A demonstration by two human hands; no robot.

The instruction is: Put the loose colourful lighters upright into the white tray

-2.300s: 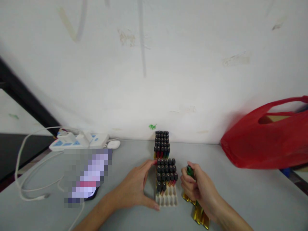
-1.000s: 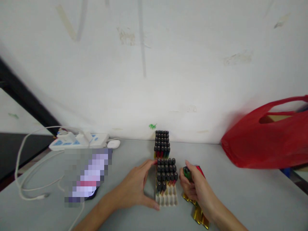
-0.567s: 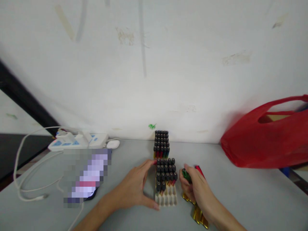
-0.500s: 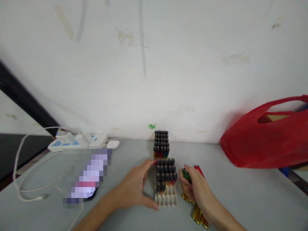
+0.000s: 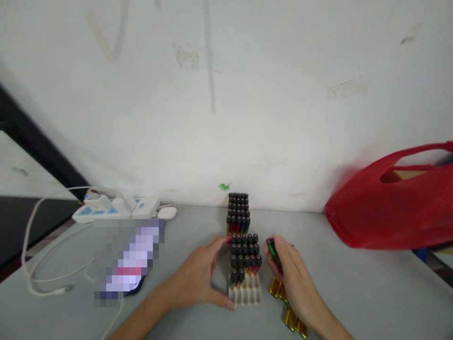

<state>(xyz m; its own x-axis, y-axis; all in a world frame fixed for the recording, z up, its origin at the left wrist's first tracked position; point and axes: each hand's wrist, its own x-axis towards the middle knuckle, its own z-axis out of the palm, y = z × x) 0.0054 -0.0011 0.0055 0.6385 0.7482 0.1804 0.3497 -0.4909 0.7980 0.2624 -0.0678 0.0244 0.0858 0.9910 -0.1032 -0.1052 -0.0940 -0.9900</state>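
My left hand point(image 5: 198, 276) spans the left side of a pale scalloped battery tray point(image 5: 244, 298), forefinger at its back corner and thumb at its front corner. Several black-topped batteries point(image 5: 244, 248) stand upright in the tray's back rows, while bare wells show at the front. To the right of the tray, my right hand point(image 5: 288, 269) is closed around a green battery with a black end point(image 5: 273, 249), tilted up between thumb and fingers. Beneath and in front of that hand lie several gold batteries point(image 5: 290, 318), partly covered by it.
Behind the tray stands another block of upright batteries point(image 5: 238, 208), close to the wall. A phone point(image 5: 132, 264) with cables and a white power strip point(image 5: 116, 208) are on the left. A white earphone case point(image 5: 167, 213) sits beside the strip. At the right is a red bag point(image 5: 389, 208).
My right hand has turned the green battery more upright, just right of the tray. The red battery beside that hand is now hidden behind it. My left hand stays at the tray.
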